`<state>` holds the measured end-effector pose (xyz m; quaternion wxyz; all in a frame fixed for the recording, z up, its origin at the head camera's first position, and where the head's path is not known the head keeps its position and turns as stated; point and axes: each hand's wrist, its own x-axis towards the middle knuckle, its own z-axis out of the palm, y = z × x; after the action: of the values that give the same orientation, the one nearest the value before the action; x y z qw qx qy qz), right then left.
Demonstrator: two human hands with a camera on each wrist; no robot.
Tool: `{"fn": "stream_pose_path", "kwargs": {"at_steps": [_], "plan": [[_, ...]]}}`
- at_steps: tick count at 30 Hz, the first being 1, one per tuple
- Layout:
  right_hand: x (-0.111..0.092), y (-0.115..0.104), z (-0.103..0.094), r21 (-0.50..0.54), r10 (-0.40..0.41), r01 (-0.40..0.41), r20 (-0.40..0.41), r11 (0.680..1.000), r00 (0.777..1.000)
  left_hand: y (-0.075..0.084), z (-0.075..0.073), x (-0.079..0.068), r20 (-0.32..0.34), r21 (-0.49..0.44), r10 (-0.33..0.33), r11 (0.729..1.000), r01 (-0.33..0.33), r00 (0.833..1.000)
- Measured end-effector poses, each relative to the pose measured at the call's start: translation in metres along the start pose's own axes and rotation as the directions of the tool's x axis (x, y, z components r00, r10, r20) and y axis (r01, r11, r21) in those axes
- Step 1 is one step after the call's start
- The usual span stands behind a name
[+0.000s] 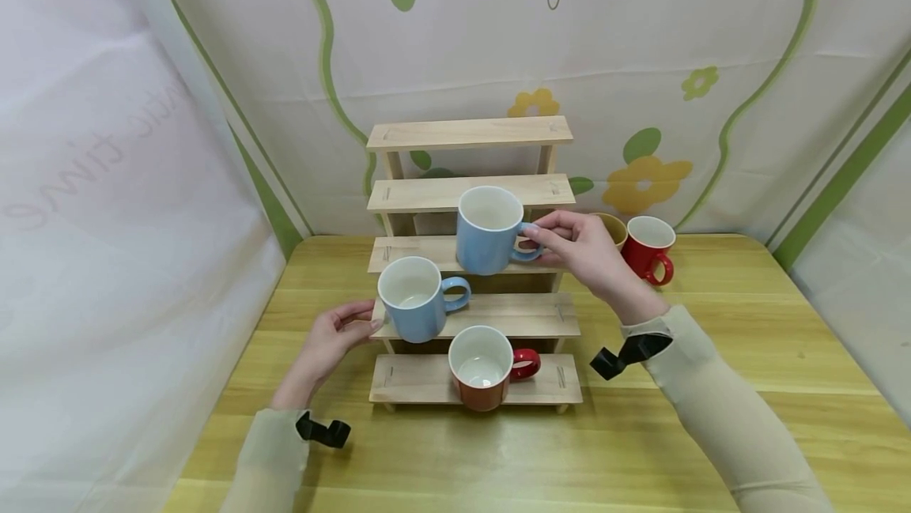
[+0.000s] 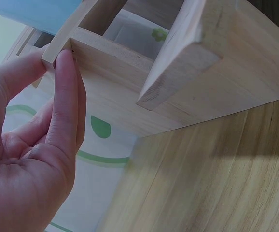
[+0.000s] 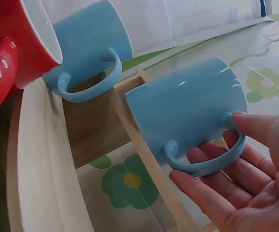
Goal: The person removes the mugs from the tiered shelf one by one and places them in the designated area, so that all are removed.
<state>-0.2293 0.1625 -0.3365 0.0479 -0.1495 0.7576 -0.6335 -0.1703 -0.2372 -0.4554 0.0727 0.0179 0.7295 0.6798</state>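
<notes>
My right hand (image 1: 580, 252) pinches the handle of a light blue mug (image 1: 485, 240), which stands upright over the middle step of a wooden tiered rack (image 1: 512, 315). In the right wrist view the thumb is on top of that handle (image 3: 212, 166) and the fingers are beneath it. A second light blue mug (image 1: 416, 315) sits near the left end of the step below, its handle pointing right. On the lowest step stands a red mug (image 1: 480, 396) with a white inside. My left hand (image 1: 334, 339) grips the left end of the second-lowest step between thumb and fingers.
Behind my right forearm, a yellow mug (image 1: 615, 230) and another red mug (image 1: 646, 250) stand on the wooden table (image 1: 769, 323), right of the rack. A patterned cloth (image 1: 455, 47) hangs behind the rack, and white cloth (image 1: 128, 181) closes off the left side.
</notes>
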Motion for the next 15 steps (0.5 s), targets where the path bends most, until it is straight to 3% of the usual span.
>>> {"fn": "stream_pose_path", "kwargs": {"at_steps": [15], "plan": [[-0.0085,0.0026,-0.0022,0.041,-0.021,0.024,-0.063,0.999,0.998,-0.0002,-0.0005,-0.0009,0.001,0.002,-0.004,1.000,0.004,1.000]]}}
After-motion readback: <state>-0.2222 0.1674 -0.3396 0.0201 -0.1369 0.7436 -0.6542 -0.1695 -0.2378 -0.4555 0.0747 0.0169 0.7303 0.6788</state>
